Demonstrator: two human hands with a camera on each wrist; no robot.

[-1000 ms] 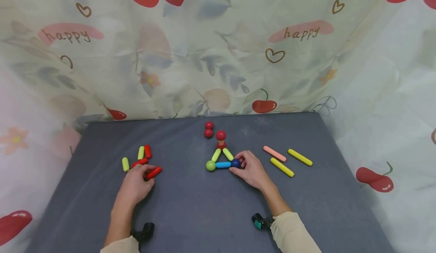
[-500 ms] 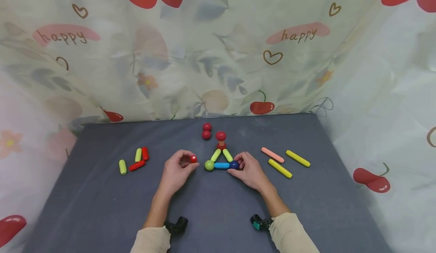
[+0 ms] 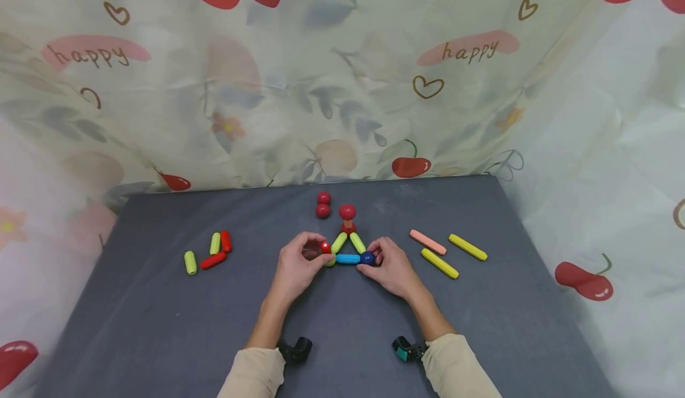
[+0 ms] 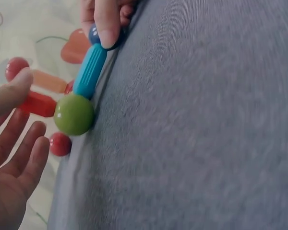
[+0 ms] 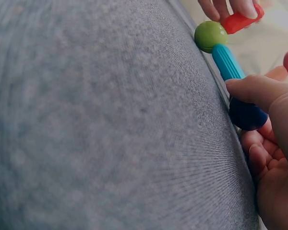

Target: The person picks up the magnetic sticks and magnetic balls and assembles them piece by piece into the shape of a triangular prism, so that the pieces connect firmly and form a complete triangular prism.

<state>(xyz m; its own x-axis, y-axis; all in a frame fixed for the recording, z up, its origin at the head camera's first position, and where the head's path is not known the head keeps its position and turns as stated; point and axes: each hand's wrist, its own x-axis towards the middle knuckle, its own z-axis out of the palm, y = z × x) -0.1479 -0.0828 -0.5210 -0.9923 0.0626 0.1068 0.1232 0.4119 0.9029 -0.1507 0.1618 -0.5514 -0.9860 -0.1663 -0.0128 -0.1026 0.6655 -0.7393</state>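
A triangle lies on the dark cloth: a green ball [image 4: 74, 114], a blue rod [image 3: 348, 259] and a dark blue ball [image 3: 367, 258] form its near side, and two light green rods [image 3: 357, 243] run back to a red ball. From that ball an orange rod [image 4: 48, 81] stands up, topped by another red ball [image 3: 347, 212]. My left hand [image 3: 297, 266] pinches a short red rod [image 4: 38, 104], its lower end touching the green ball. My right hand [image 3: 395, 268] holds the dark blue ball between thumb and fingers.
Two red balls [image 3: 323, 210] sit behind the triangle. At the left lie short light green rods [image 3: 190, 263] and red rods [image 3: 213, 260]. At the right are a pink rod [image 3: 427, 241] and two yellow rods [image 3: 440, 263]. A patterned curtain [image 3: 289, 88] hangs behind the table.
My left hand has carried a red rod from the left group rightward to the green ball, where the rod stands upright. My right hand has stayed at the dark blue ball.
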